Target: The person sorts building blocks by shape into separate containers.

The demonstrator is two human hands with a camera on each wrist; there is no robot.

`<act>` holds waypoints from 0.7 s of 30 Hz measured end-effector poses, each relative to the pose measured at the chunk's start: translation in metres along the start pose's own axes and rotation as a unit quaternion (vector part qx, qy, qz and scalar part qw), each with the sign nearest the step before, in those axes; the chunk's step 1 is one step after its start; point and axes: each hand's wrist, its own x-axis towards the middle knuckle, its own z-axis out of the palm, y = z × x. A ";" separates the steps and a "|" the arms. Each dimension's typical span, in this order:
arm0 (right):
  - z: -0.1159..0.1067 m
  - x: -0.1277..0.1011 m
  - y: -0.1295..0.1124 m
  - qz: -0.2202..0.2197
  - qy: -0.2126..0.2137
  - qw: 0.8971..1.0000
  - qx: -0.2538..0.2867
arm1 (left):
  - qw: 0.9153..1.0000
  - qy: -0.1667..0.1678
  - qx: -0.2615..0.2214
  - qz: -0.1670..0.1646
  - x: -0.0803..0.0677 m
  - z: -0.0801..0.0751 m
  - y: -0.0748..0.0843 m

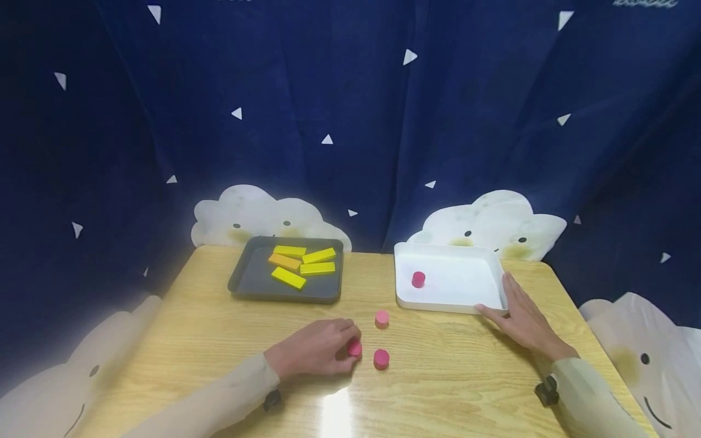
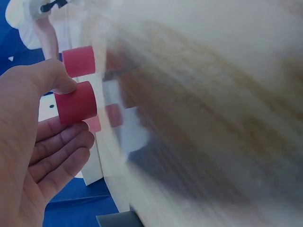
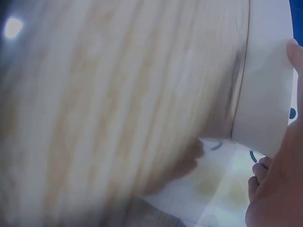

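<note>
My left hand (image 1: 320, 348) pinches a red cylindrical block (image 2: 75, 103) between thumb and fingertips, low over the table. Just right of it stand another red cylinder (image 1: 381, 359) and a pink cylinder (image 1: 381, 319). At the back right lies a white tray (image 1: 450, 307) with one red cylinder (image 1: 418, 279) inside. My right hand (image 1: 526, 319) rests against the tray's near right corner, thumb at the front rim and fairly straight fingers along the right side. The right wrist view shows the thumb (image 3: 294, 56) on the rim, the other fingers partly hidden beyond the wall.
A dark grey tray (image 1: 285, 295) at the back left holds several yellow blocks (image 1: 317, 268) and an orange one (image 1: 285, 261). Both trays are on a wooden table (image 1: 438, 377), close to its back edge. Behind hangs a navy curtain (image 1: 350, 91) with white triangles and clouds.
</note>
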 end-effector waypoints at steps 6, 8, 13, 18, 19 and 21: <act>0.000 0.000 0.000 0.004 -0.005 1.000 0.001 | 1.000 0.004 0.000 -0.005 0.006 -0.006 -0.001; 0.000 -0.001 0.001 0.007 -0.006 1.000 0.000 | 1.000 0.001 0.000 -0.007 0.009 -0.008 -0.001; 0.000 -0.001 0.001 0.007 -0.005 1.000 -0.001 | 1.000 0.012 0.012 0.001 0.021 -0.020 -0.001; 0.000 0.000 0.001 0.008 -0.006 1.000 -0.001 | 0.999 0.024 0.024 0.011 0.036 -0.033 -0.005; 0.000 0.000 0.000 0.008 -0.007 1.000 -0.001 | 0.999 0.024 0.024 0.009 0.039 -0.036 -0.005; -0.001 0.000 0.000 0.009 -0.008 1.000 -0.001 | 1.000 0.022 0.021 0.003 0.046 -0.041 -0.006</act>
